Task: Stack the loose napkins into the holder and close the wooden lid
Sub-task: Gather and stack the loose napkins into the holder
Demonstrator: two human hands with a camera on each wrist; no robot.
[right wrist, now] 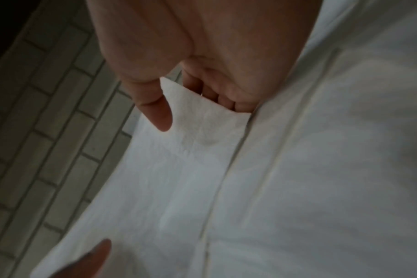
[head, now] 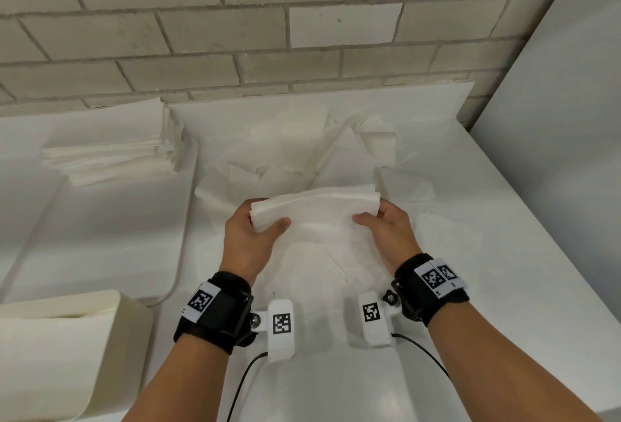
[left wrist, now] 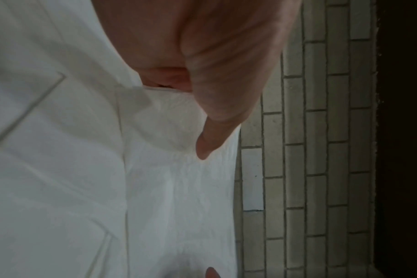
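Both hands hold one small stack of white napkins (head: 316, 211) above the white table, in the middle of the head view. My left hand (head: 250, 236) grips the stack's left end, thumb on top and fingers underneath. My right hand (head: 386, 230) grips the right end the same way. The left wrist view shows the thumb pressed on the napkin stack (left wrist: 179, 188). In the right wrist view the thumb and curled fingers clasp the napkin stack (right wrist: 191, 150). More loose napkins (head: 302, 152) lie spread behind the hands. A cream-coloured box (head: 67, 347), possibly the holder, sits at lower left; no wooden lid shows.
A tall neat pile of napkins (head: 114, 149) lies at the far left by the brick wall (head: 302, 35). A white panel (head: 554, 85) rises at the right. A thin cable (head: 181, 253) runs along the table on the left.
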